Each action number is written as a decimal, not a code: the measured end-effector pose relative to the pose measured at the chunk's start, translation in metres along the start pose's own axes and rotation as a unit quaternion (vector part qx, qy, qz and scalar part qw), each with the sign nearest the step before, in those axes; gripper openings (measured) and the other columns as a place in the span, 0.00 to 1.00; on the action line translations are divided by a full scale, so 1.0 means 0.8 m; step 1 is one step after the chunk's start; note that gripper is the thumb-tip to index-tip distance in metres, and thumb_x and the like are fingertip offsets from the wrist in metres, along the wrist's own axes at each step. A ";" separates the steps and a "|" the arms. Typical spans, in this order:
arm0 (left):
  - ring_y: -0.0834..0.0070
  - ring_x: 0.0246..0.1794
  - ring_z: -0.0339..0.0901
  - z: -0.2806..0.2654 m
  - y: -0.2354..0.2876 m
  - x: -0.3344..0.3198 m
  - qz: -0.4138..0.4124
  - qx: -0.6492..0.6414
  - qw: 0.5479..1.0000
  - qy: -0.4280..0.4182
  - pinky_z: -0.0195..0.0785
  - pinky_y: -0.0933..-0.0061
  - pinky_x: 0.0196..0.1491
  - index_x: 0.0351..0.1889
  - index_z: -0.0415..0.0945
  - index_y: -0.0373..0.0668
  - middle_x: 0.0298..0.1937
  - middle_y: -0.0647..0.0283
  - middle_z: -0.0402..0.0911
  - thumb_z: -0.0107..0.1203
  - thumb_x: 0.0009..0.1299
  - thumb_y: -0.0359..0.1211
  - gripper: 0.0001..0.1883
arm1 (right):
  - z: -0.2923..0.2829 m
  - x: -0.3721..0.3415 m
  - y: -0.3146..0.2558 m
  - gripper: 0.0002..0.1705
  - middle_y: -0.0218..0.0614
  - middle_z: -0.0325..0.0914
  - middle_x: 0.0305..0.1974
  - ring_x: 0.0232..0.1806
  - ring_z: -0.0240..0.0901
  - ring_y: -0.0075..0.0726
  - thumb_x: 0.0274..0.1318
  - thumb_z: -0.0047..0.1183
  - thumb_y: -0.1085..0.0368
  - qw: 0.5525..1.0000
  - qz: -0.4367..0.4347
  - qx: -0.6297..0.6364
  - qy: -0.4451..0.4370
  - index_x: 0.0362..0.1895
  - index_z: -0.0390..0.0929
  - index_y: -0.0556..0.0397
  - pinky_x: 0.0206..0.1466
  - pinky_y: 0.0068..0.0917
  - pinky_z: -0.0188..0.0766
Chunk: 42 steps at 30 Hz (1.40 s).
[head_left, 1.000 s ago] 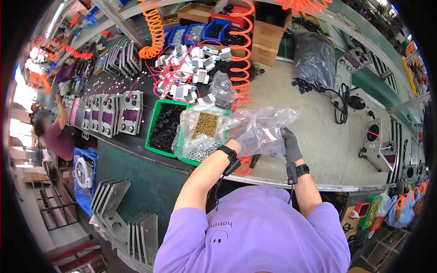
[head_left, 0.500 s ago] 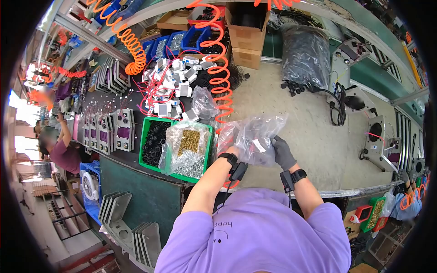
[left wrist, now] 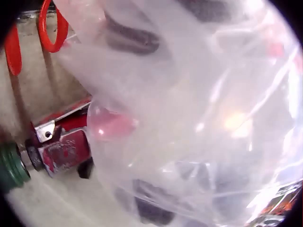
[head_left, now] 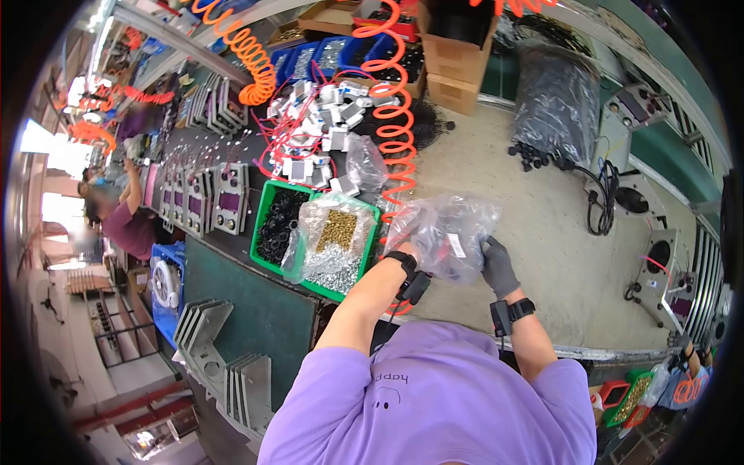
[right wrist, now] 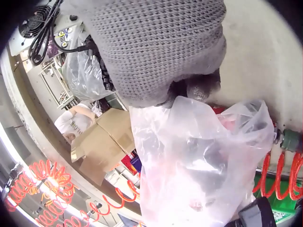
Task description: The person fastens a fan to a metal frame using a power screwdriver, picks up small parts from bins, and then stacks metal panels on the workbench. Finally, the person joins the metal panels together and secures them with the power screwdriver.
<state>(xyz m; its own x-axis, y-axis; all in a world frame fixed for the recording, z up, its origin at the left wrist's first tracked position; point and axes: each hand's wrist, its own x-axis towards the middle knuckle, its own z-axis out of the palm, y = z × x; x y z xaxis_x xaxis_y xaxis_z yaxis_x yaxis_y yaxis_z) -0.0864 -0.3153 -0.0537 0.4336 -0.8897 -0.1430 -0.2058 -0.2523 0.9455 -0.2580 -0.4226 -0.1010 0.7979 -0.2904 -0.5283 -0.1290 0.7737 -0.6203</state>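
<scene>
A clear plastic bag (head_left: 457, 225) with a white label and dark contents hangs between the two hands over the bench. My right hand (head_left: 498, 267), in a grey glove, grips its right edge; in the right wrist view the gloved fingers (right wrist: 196, 87) curl at the top of the bag (right wrist: 203, 146). At the bag's left side is my left hand (head_left: 409, 252), mostly hidden by the plastic, so its finger pose is unclear. The left wrist view is largely filled by the bag (left wrist: 189, 94), with dark shapes showing through it. Beside it lies a red tool (left wrist: 66, 151) with a green fitting.
Left of the hands, a green bin (head_left: 273, 262) holds black rings; brass and silver parts lie in plastic beside them. An orange coiled hose (head_left: 397, 147) hangs behind. White parts with red wires (head_left: 337, 139), cardboard boxes (head_left: 453, 93) and a large dark bag (head_left: 554, 105) stand farther back.
The head view has shifted, moving the bench within the picture. Both hands stay at the bag, whose label now stands more upright than before.
</scene>
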 end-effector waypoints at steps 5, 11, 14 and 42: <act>0.61 0.39 0.73 -0.006 0.019 -0.056 -0.021 0.022 0.999 0.043 0.66 0.65 0.41 0.47 0.67 0.34 0.35 0.53 0.75 0.47 0.64 0.36 0.18 | -0.011 -0.006 -0.021 0.17 0.27 0.74 0.37 0.36 0.67 0.19 0.54 0.38 0.70 0.985 -0.077 -0.096 0.117 0.48 0.71 0.57 0.40 0.18 0.64; 0.71 0.33 0.73 -0.112 0.098 -0.198 0.025 0.143 0.975 0.169 0.65 0.72 0.35 0.33 0.72 0.39 0.33 0.59 0.75 0.53 0.61 0.28 0.05 | -0.059 -0.022 -0.049 0.21 0.30 0.73 0.42 0.40 0.69 0.25 0.53 0.38 0.69 0.972 -0.152 -0.117 0.136 0.52 0.69 0.57 0.46 0.20 0.65; 0.73 0.29 0.73 -0.202 0.046 -0.258 -0.073 0.092 0.917 0.382 0.66 0.75 0.34 0.33 0.74 0.37 0.30 0.59 0.76 0.54 0.60 0.28 0.05 | -0.028 -0.056 -0.089 0.25 0.38 0.69 0.51 0.50 0.69 0.35 0.54 0.36 0.67 0.979 -0.156 -0.036 0.126 0.58 0.64 0.58 0.54 0.28 0.65; 0.62 0.34 0.75 -0.411 -0.160 -0.336 -0.120 0.329 0.904 0.246 0.69 0.65 0.39 0.36 0.75 0.43 0.34 0.61 0.75 0.52 0.61 0.32 0.06 | 0.093 -0.128 -0.064 0.24 0.40 0.71 0.50 0.45 0.72 0.32 0.58 0.32 0.68 0.934 -0.226 -0.152 0.231 0.59 0.62 0.60 0.46 0.25 0.72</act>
<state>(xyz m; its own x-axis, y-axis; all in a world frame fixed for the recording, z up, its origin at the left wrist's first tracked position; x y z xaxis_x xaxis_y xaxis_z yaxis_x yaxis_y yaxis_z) 0.1116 0.0814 -0.0398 0.8395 -0.5430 -0.0199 -0.4612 -0.7315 0.5022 -0.2892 -0.3903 0.0277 0.4819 -0.8145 -0.3231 -0.0584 0.3380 -0.9393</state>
